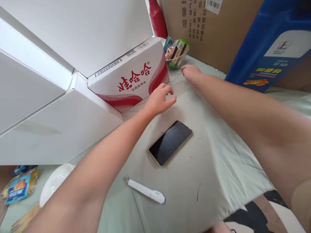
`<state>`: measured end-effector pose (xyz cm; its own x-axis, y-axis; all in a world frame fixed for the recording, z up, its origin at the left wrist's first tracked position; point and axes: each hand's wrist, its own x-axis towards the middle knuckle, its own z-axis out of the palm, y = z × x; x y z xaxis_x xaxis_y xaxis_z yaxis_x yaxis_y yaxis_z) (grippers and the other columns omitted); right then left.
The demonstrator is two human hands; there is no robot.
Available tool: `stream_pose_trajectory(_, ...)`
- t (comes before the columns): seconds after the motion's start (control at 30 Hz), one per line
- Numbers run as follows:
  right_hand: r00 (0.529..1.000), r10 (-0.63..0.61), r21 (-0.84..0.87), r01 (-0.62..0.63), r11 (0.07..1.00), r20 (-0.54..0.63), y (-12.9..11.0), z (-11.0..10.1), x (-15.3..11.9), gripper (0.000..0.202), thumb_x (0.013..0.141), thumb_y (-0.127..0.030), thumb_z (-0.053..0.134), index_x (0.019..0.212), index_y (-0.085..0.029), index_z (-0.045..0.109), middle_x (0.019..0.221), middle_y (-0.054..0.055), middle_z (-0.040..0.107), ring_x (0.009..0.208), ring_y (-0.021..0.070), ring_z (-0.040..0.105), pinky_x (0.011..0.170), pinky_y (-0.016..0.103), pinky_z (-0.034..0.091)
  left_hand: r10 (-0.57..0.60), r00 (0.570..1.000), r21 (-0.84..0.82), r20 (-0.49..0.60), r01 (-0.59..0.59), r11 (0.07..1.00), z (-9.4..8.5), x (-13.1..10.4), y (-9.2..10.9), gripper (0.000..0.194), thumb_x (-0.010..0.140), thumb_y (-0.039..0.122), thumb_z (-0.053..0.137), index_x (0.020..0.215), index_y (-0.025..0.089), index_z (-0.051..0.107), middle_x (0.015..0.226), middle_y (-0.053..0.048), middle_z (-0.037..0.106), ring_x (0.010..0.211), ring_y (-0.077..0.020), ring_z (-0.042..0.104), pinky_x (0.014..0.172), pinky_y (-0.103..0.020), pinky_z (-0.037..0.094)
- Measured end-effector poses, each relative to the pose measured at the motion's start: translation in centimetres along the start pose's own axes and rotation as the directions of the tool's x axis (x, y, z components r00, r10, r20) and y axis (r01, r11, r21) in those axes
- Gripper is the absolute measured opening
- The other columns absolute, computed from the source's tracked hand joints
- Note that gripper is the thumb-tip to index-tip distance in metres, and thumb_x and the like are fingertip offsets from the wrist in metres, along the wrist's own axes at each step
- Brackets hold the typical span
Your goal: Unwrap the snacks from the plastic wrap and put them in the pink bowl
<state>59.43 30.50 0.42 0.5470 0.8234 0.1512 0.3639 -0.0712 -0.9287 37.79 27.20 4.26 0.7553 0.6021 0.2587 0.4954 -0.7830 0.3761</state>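
My left hand (160, 99) reaches over the pale cloth-covered surface (189, 181), fingers apart and holding nothing, just in front of a white and red carton (136, 77). My right hand (191, 73) is beside a clear plastic bowl (178, 61) of packaged snacks; its fingers look curled, and whether they touch or hold anything is unclear. Nearer to me, a dark-screened phone (170, 142) lies flat below my left hand. A white utility knife (145, 191) rests on the cloth closer still.
White boxes (31, 126) are stacked at the left. At the lower left are a white bowl (54, 181) and snack packets (19, 187). A red bottle (157, 19), a brown cardboard box (218, 35) and a large blue container (269, 48) stand at the back.
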Motion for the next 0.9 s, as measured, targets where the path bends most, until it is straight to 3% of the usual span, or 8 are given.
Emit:
stream_pose_trajectory(0.13,0.999,0.011,0.089,-0.015,0.996,0.048,-2.8,-0.9,-9.5,0.027,0.084,-0.009,0.047,0.091,-0.016,0.071,0.099,0.005,0.072,0.106,0.023,0.067,0.101,0.044,0.047,-0.134,0.986,-0.074,-0.102,0.127,0.989,-2.3,-5.0,1.4,0.004,0.085,0.021,0.061,0.082,0.022,0.059,0.098,-0.004,0.066,0.092,-0.0197,0.064,0.089,-0.037,0.051)
stream_pose_trajectory(0.27,0.966,-0.102,0.292,0.03,0.956,0.236,-7.3,0.8,-21.6,0.026,0.081,-0.016,0.05,0.093,-0.021,0.072,0.099,0.004,0.075,0.102,0.0233,0.069,0.101,0.047,0.047,-0.338,0.909,-0.153,-0.243,0.308,0.939,-5.6,-13.2,3.9,0.008,0.086,0.018,0.061,0.08,0.022,0.057,0.096,-0.003,0.067,0.085,-0.0166,0.063,0.089,-0.034,0.052)
stream_pose_trajectory(0.33,0.916,-0.164,0.289,0.056,0.956,0.365,-9.6,2.9,-26.8,0.023,0.08,-0.021,0.052,0.093,-0.022,0.071,0.1,0.005,0.076,0.102,0.0246,0.069,0.102,0.048,0.047,-0.425,0.846,-0.18,-0.321,0.386,0.905,-7.7,-18.1,4.8,0.009,0.087,0.016,0.059,0.081,0.022,0.055,0.095,-0.003,0.067,0.085,-0.0163,0.064,0.088,-0.033,0.053)
stream_pose_trajectory(0.43,0.777,-0.254,0.274,0.11,0.955,0.576,-12.4,7.6,-32.7,0.023,0.079,-0.024,0.055,0.096,-0.022,0.07,0.105,0.007,0.075,0.103,0.0265,0.069,0.1,0.049,0.049,-0.492,0.754,-0.136,-0.435,0.486,0.863,-11.0,-26.0,4.8,0.01,0.088,0.016,0.057,0.084,0.024,0.056,0.097,-0.003,0.066,0.092,-0.0183,0.064,0.092,-0.035,0.054)
stream_pose_trajectory(0.57,0.652,-0.281,0.205,0.193,0.96,0.704,-15.2,14.6,-37.8,0.046,0.073,-0.021,0.063,0.119,-0.022,0.065,0.126,0.013,0.067,0.116,0.0298,0.064,0.101,0.049,0.05,-0.585,0.551,-0.048,-0.594,0.702,0.71,-14.6,-36.1,2.3,0.009,0.086,0.018,0.06,0.091,0.026,0.058,0.111,-0.007,0.062,0.114,-0.0241,0.061,0.107,-0.042,0.049)
stream_pose_trajectory(0.67,0.609,-0.291,0.113,0.315,0.943,0.738,-16.3,18.7,-39.8,0.064,0.068,-0.016,0.069,0.131,-0.023,0.061,0.136,0.017,0.059,0.127,0.0338,0.057,0.103,0.051,0.049,-0.731,0.417,-0.148,-0.54,0.808,0.57,-15.4,-41.4,-0.9,0.02,0.082,0.023,0.066,0.1,0.026,0.06,0.126,-0.009,0.057,0.128,-0.0268,0.057,0.111,-0.044,0.047)
stream_pose_trajectory(0.73,0.6,-0.277,0.071,0.343,0.936,0.75,-16.5,20.7,-40.6,0.058,0.068,-0.015,0.07,0.126,-0.024,0.064,0.139,0.018,0.056,0.128,0.0347,0.056,0.104,0.051,0.049,-0.816,0.403,-0.264,-0.414,0.805,0.532,-15.1,-43.5,-2.8,0.025,0.08,0.025,0.067,0.105,0.025,0.061,0.126,-0.009,0.06,0.126,-0.0271,0.059,0.106,-0.044,0.05)
stream_pose_trajectory(0.9,0.651,-0.304,0.087,0.344,0.935,0.695,-15.4,22.7,-42.2,0.029,0.078,-0.023,0.064,0.106,-0.022,0.066,0.127,0.016,0.061,0.121,0.0326,0.059,0.101,0.049,0.05,-0.839,0.472,-0.544,-0.27,0.644,0.537,-13.0,-44.6,-4.4,0.029,0.076,0.017,0.063,0.104,0.023,0.059,0.11,-0.003,0.068,0.093,-0.0188,0.07,0.083,-0.031,0.055)
